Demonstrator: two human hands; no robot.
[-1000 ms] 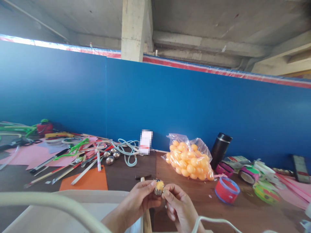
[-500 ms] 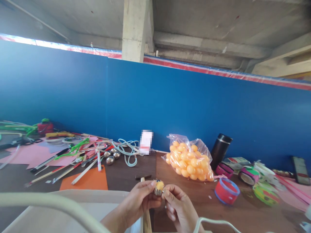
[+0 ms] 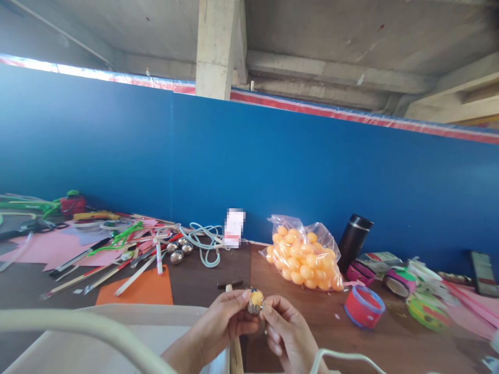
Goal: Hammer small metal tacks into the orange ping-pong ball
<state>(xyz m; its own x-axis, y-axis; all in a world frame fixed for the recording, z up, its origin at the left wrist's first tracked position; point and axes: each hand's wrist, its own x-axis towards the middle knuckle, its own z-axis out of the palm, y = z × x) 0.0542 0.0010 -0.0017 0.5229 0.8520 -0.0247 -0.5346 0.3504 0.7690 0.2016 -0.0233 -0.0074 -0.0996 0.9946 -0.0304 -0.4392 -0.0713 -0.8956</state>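
Observation:
Low in the middle of the view, my left hand (image 3: 224, 324) and my right hand (image 3: 288, 332) meet around one small orange ball (image 3: 255, 301) with a shiny silver wrap on its lower half. Fingers of both hands are closed on it, thumb and fingertips pinching from either side. A small hammer (image 3: 233, 322) with a wooden handle lies on the brown table (image 3: 202, 278) just beneath my hands. Behind them to the right sits a clear plastic bag of orange balls (image 3: 304, 257).
A black tumbler (image 3: 354, 240) stands by the blue wall. Tape rolls (image 3: 364, 305) and pink paper lie at the right. At the left are an orange sheet (image 3: 144, 288), sticks, silver balls (image 3: 177, 253), a light cord (image 3: 205, 240) and pink sheets. A cream chair back (image 3: 78, 332) crosses the bottom left.

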